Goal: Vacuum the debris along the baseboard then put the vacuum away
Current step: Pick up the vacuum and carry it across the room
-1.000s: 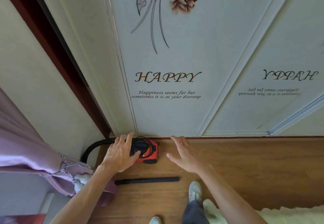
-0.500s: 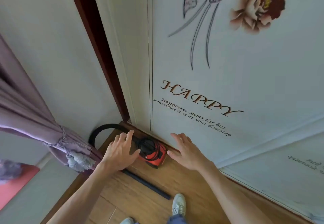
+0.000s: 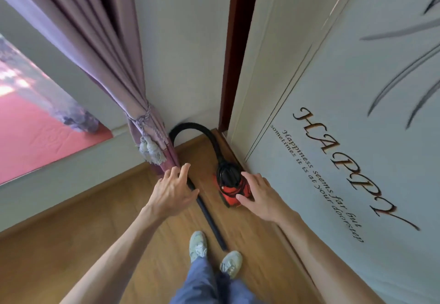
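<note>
- One red vacuum (image 3: 234,189) sat on the floor (image 3: 107,220), against the door's (image 3: 357,89) foot.
- One black hose (image 3: 204,132) arched from its top.
- One black tube (image 3: 209,218) lay just left of the vacuum.
- The left hand (image 3: 172,192) was over the tube and the right hand (image 3: 259,196) at the vacuum's side, fingers spread, gripping nothing.

Wood-plank floor (image 3: 100,227), red vacuum (image 3: 234,190) beside the baseboard, black hose (image 3: 202,130) curving to the corner, black wand (image 3: 209,218) lying flat, two pale shoes (image 3: 198,243).
</note>
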### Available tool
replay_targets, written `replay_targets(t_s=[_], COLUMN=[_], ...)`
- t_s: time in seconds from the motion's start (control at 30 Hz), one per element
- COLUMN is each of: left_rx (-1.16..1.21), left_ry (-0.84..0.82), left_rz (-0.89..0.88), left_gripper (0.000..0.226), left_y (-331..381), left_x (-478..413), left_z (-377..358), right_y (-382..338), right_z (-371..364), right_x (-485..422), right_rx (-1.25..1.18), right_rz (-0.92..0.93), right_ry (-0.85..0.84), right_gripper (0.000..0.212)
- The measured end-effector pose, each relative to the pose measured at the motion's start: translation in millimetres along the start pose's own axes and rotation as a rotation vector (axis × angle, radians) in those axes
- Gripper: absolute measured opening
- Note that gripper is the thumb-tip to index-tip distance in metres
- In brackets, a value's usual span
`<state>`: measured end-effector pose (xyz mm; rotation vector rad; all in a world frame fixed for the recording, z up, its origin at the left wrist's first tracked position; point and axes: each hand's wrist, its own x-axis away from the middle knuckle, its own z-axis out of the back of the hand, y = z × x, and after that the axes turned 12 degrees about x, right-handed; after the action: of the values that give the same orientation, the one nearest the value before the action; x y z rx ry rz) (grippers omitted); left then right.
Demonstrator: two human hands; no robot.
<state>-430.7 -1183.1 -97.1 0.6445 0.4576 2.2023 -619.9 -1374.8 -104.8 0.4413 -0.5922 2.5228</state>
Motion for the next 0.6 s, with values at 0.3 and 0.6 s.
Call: replay_targets(t_s=[0.3, 0.6], left_rx=[0.018, 0.03], left_ry=[-0.032, -0.088], left_rz=[0.011, 0.062], left_gripper=[0.076, 0.077], left_y=[-31, -52], left_x=[-15, -39], left_z=[-1, -15], right_y=[-19, -11], right_z=[-3, -16], right_x=[-34, -69], right_rx=[0.001, -0.002], right_rz=[-0.015, -0.046], right_ry=[-0.01, -0.08], right_gripper=[0.068, 0.066])
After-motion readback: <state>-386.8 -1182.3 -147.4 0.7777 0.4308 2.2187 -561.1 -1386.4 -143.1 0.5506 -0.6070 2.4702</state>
